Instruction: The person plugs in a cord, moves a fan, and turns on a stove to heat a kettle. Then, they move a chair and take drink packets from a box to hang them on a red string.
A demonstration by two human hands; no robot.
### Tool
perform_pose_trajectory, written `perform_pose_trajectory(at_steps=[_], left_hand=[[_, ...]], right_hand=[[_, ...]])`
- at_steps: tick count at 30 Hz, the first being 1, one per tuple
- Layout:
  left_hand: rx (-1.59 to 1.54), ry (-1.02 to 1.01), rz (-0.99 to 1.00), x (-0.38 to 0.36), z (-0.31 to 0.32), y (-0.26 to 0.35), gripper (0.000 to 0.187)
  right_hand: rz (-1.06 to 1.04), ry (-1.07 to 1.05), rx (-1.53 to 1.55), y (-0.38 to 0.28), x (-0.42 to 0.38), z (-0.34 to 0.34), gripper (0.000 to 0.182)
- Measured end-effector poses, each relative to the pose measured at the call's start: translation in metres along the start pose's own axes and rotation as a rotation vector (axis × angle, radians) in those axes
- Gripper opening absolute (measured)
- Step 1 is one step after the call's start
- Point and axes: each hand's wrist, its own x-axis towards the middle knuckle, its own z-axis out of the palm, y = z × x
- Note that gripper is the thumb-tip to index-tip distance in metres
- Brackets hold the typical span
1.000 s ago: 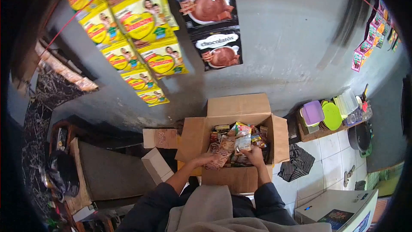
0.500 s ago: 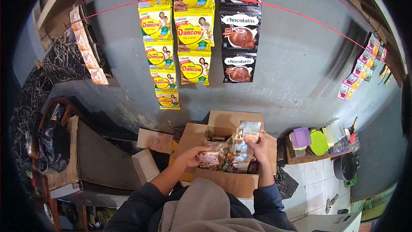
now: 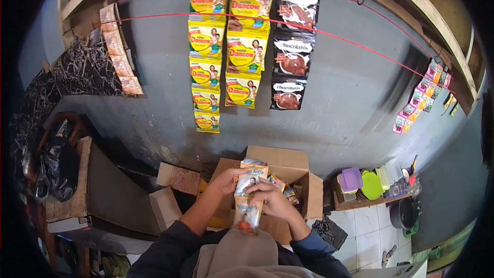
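A strip of white and orange coffee sachets hangs down in front of my chest, over the near side of an open cardboard box. My left hand grips the strip by its upper left edge. Lower down, my right hand pinches the strip from the right, its curled fingers lying across the printed front. Mixed colourful sachets fill part of the box behind my right hand. My arms and the strip hide the box's near left part.
Yellow Dancow sachet strips and black Chocolatos strips hang from a red cord on the wall. At right, a low shelf carries plastic containers. A dark-topped cabinet and an opened carton stand left.
The sachet strip has moved left and towards my body, and both hands are now on it. The brown sachets in my left hand no longer show. The view has shifted upward.
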Motion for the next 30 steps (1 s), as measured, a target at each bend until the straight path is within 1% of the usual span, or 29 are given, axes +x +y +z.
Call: perform_pose_trajectory(at_steps=[1,2,3,4,5,6,7,8,9,10,11,12,14,15,16,18,19,20,21,22,23,24,25,26,28,29,30], left_hand=[[-0.050,0.063,-0.040,-0.007,0.000,0.009,0.039],[-0.050,0.070,-0.026,-0.013,0.002,0.013,0.039],[0.079,0.142,0.126,-0.018,0.004,0.016,0.040],[0.209,0.214,0.275,-0.024,0.007,0.020,0.041],[0.204,0.172,0.329,-0.041,0.026,0.034,0.045],[0.205,0.181,0.337,-0.046,0.027,0.038,0.045],[0.281,0.131,0.361,-0.052,0.026,0.041,0.045],[0.359,0.082,0.385,-0.056,0.024,0.043,0.046],[0.363,0.092,0.390,-0.060,0.024,0.043,0.046],[0.483,0.040,0.394,-0.064,0.023,0.042,0.046],[0.606,-0.012,0.397,-0.069,0.022,0.041,0.045],[0.620,-0.001,0.409,-0.075,0.023,0.039,0.045],[0.645,-0.014,0.425,-0.088,0.024,0.035,0.037],[0.663,0.005,0.444,-0.095,0.022,0.037,0.037],[0.652,0.002,0.469,-0.103,0.018,0.040,0.034],[0.657,0.035,0.509,-0.123,0.007,0.058,0.030],[0.866,0.047,0.541,-0.134,0.000,0.070,0.028],[1.080,0.058,0.569,-0.144,-0.005,0.086,0.027],[1.218,0.098,0.671,-0.151,-0.005,0.104,0.027],[1.235,0.116,0.698,-0.157,-0.006,0.122,0.027],[1.384,0.166,0.705,-0.162,-0.007,0.138,0.026],[1.526,0.218,0.699,-0.169,-0.007,0.151,0.025],[1.558,0.214,0.738,-0.175,-0.004,0.168,0.026],[1.555,0.220,0.746,-0.181,-0.005,0.183,0.026],[1.645,0.284,0.811,-0.194,-0.009,0.211,0.028],[1.687,0.317,0.897,-0.203,-0.008,0.223,0.030],[1.641,0.321,0.815,-0.212,-0.008,0.235,0.031]], right_hand=[[-0.001,0.102,-0.027,0.001,-0.004,0.007,0.025],[-0.002,0.203,-0.052,0.003,-0.007,0.014,0.026],[0.011,0.322,-0.081,0.010,-0.011,0.017,0.030],[-0.001,0.318,-0.076,0.018,-0.013,0.018,0.030],[0.178,0.501,0.093,0.026,-0.014,0.017,0.027],[0.363,0.676,0.265,0.027,-0.014,0.014,0.024],[0.674,0.531,0.446,0.032,-0.008,0.003,0.020],[0.700,0.462,0.747,0.030,0.001,-0.001,0.044],[0.679,0.342,1.100,0.033,0.010,-0.004,0.053],[0.641,0.205,1.447,0.035,0.022,-0.007,0.062],[0.557,0.234,1.598,0.017,0.041,-0.011,0.060],[0.541,0.216,1.601,0.010,0.052,-0.013,0.060],[0.563,0.314,1.489,0.003,0.080,-0.018,0.055],[0.509,0.282,1.494,0.000,0.091,-0.017,0.050],[0.490,0.251,1.503,-0.007,0.103,-0.016,0.050],[0.297,0.251,1.466,-0.027,0.127,-0.012,0.050],[0.285,0.082,1.616,-0.033,0.137,-0.016,0.051],[0.266,-0.022,1.657,-0.050,0.151,-0.021,0.054],[0.296,-0.026,1.660,-0.056,0.167,-0.018,0.052],[0.327,-0.027,1.654,-0.060,0.184,-0.014,0.050],[0.316,-0.050,1.644,-0.063,0.203,-0.012,0.050],[0.389,-0.060,1.528,-0.066,0.222,-0.009,0.045],[0.461,-0.063,1.412,-0.071,0.242,-0.006,0.041],[0.394,-0.133,1.425,-0.082,0.262,-0.005,0.034],[0.239,-0.111,1.209,-0.108,0.293,-0.003,0.031],[0.181,-0.090,1.163,-0.117,0.306,0.000,0.031],[0.122,-0.067,1.113,-0.125,0.320,0.004,0.031]])
